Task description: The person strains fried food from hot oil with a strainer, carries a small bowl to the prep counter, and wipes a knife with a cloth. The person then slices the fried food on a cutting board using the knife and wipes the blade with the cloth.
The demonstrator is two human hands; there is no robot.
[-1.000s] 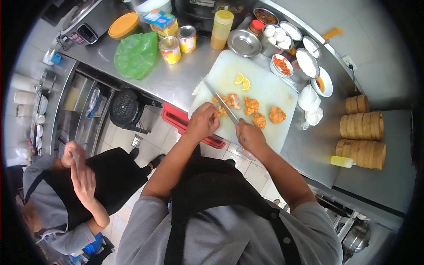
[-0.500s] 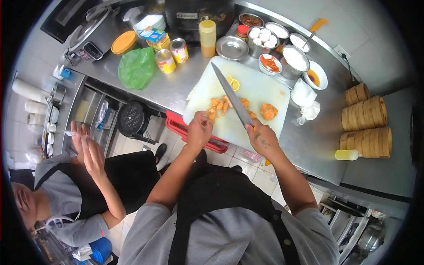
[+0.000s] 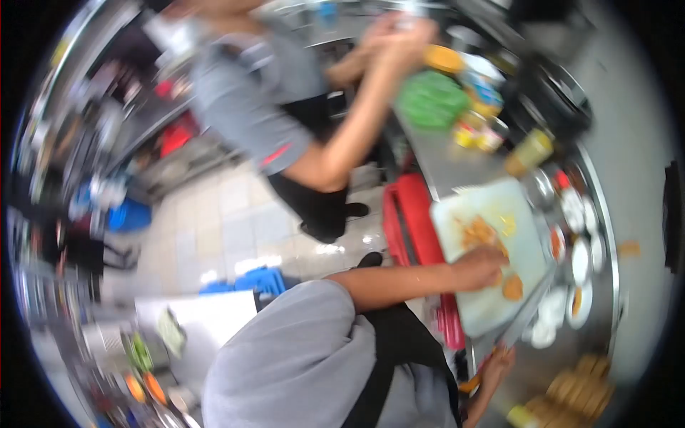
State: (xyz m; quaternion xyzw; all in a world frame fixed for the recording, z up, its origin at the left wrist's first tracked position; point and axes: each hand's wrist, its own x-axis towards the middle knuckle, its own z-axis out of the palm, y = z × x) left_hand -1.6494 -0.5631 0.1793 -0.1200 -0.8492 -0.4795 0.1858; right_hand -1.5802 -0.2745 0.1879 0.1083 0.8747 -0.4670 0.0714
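My right hand [image 3: 497,365] grips a large knife [image 3: 526,314] by its orange handle, off the board's near right corner. The blade points up along the edge of the white cutting board [image 3: 464,314]. My left hand [image 3: 479,268] is over the board, at the orange-brown fried pieces [image 3: 478,232]; blur hides its fingers. One larger fried piece [image 3: 512,287] lies just right of that hand. Yellow lemon slices [image 3: 508,227] rest farther back on the board.
A co-worker [image 3: 260,93] stands at the upper left, hands raised. Along the counter are a green plastic bag [image 3: 433,100], cans [image 3: 469,130], a squeeze bottle [image 3: 529,153], several bowls [image 3: 580,258] and bamboo steamers [image 3: 581,392]. A red bin [image 3: 417,221] stands beneath the board.
The view has swung left and is blurred. My right hand has carried the knife off the board's middle to its right side. My left hand has moved across over the fried pieces.
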